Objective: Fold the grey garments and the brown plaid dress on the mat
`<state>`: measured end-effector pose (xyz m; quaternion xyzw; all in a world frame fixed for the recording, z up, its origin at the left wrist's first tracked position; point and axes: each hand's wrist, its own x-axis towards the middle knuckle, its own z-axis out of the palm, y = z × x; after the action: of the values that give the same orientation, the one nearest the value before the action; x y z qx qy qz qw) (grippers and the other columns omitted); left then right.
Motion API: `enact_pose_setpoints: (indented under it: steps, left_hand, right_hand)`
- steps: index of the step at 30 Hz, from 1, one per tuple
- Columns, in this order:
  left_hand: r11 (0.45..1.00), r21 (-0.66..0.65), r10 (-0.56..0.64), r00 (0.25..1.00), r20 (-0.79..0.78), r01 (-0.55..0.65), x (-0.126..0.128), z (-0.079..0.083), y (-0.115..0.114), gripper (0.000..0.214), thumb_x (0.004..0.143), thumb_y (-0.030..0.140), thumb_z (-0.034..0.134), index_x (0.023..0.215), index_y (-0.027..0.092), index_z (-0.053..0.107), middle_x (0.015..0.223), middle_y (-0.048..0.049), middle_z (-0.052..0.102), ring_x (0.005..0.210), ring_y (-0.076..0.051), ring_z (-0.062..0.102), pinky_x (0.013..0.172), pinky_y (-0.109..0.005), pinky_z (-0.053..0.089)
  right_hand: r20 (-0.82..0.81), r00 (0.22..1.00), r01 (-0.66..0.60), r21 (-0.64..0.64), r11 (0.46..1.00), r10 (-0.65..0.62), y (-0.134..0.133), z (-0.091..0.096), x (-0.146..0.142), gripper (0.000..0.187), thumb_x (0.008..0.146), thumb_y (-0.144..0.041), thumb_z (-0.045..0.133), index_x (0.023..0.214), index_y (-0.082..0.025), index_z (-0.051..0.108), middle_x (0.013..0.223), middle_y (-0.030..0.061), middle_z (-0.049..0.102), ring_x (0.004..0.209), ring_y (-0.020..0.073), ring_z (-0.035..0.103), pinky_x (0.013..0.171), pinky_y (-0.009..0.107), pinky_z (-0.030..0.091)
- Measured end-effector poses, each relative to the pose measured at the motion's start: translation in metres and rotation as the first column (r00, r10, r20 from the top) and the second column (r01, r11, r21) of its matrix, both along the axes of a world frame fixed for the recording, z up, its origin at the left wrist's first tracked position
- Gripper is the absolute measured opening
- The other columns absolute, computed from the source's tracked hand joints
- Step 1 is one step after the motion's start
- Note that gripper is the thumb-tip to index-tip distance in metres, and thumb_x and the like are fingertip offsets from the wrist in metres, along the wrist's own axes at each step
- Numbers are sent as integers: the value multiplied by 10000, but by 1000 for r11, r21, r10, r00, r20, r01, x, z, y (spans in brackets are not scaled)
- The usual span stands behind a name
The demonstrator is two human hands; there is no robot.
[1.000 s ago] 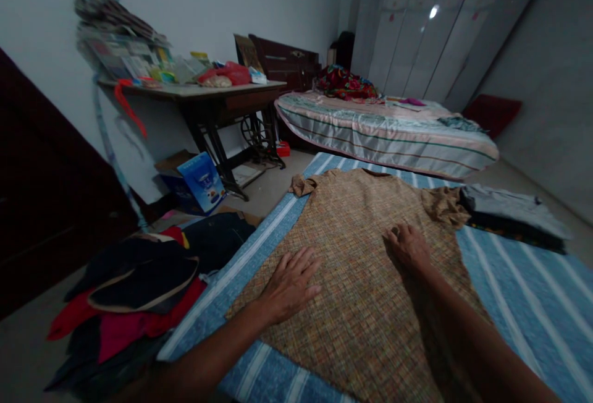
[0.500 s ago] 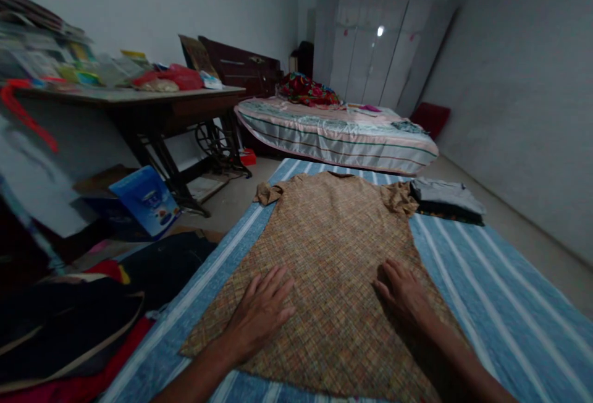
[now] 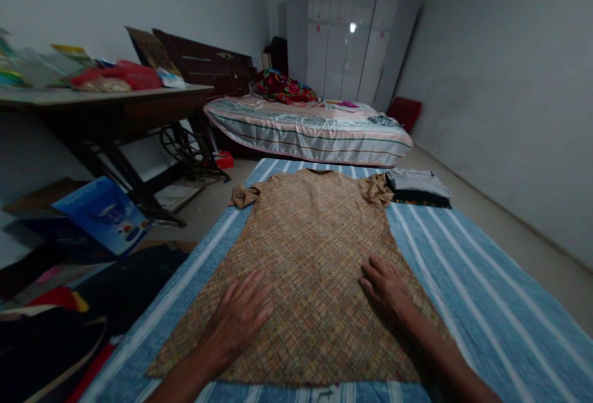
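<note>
A brown checked short-sleeved shirt [image 3: 310, 254] lies spread flat, its neckline pointing away from me and its wide hem close to me. Both short sleeves look bunched. My left hand [image 3: 238, 316] rests on the lower left part of the cloth, palm down with fingers stretched. On the lower right part, near the side edge, my right hand [image 3: 384, 285] lies palm down, its fingers slightly bent and holding nothing. Beneath the garment is a blue and white striped bed cover [image 3: 500, 292].
Folded clothes [image 3: 419, 188] are stacked beyond the right sleeve. A second bed [image 3: 310, 131] stands behind, before a white wardrobe [image 3: 340, 50]. To the left are a sewing machine table [image 3: 115, 99], a blue box [image 3: 102, 214] and a dark heap of clothes [image 3: 50, 347].
The view has turned to the right, so the room and shirt appear shifted left. Both hands stay on the shirt, and the right fingers seem a little more bent.
</note>
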<state>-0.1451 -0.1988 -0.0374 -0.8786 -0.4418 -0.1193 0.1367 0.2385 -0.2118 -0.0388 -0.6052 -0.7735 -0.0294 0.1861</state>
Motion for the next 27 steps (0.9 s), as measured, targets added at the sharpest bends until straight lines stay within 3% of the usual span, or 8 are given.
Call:
enact_pose_setpoints:
  steps: [5,13,21,27]
  left_hand:
    - [1000,1,-12,999,46,12,0,0,-2,383,962,414,416,1247,246,609,1372,-95,558,1265,-279,501,1028,-483,393]
    - [1000,-23,-18,993,119,21,4,5,-10,333,954,343,448,1196,213,637,1351,-119,569,1282,-295,485,1037,-498,401]
    - [998,-70,9,994,107,-2,7,7,-15,340,940,337,479,1205,179,620,1361,-147,553,1299,-312,465,1045,-510,397]
    - [970,-238,65,995,75,-46,31,30,2,419,950,404,457,1299,190,545,1449,-120,472,1377,-280,363,1102,-486,323]
  right_hand:
    - [-7,1000,-29,40,999,30,-10,-2,5,314,945,-332,419,1123,-229,657,1223,121,604,1151,268,546,987,448,443]
    - [-13,1000,-6,165,986,8,-24,-23,13,343,939,-376,447,1109,-230,706,1271,138,604,1166,303,566,961,478,480]
    - [28,999,-28,210,977,23,-26,-31,18,365,954,-408,430,1105,-233,712,1254,134,618,1155,298,579,941,463,493]
    - [52,998,-30,176,984,22,-26,-30,17,381,957,-390,410,1114,-211,708,1243,145,621,1155,298,578,967,469,477]
